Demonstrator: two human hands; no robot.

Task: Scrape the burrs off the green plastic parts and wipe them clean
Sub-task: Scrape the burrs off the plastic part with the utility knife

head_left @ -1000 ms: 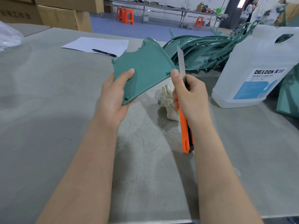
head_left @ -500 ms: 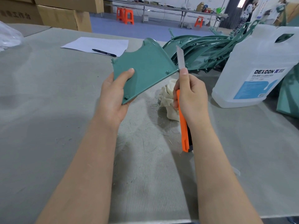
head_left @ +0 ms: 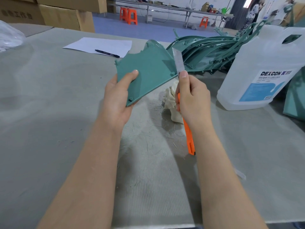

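My left hand [head_left: 118, 98] grips a flat green plastic part [head_left: 148, 71] by its lower left corner and holds it tilted above the table. My right hand [head_left: 193, 98] grips an orange utility knife [head_left: 189, 134], thumb pressed near the base of the blade. The long silver blade [head_left: 178, 61] points up and lies against the part's right corner. A crumpled cream cloth [head_left: 171, 100] lies on the table just behind my right hand. A pile of more green parts [head_left: 206, 52] sits at the back right.
A large white DEXCON jug [head_left: 264, 70] stands at the right, with another green piece [head_left: 295, 100] beside it. A paper sheet [head_left: 99, 46] with a black pen [head_left: 107, 53] lies at the back. Thin shavings litter the grey mat [head_left: 49, 129]. Cardboard boxes [head_left: 62, 15] stand far left.
The knife slid up and to the right along the part's lower edge, from near its middle to the right corner. The left hand and the part stayed almost still.
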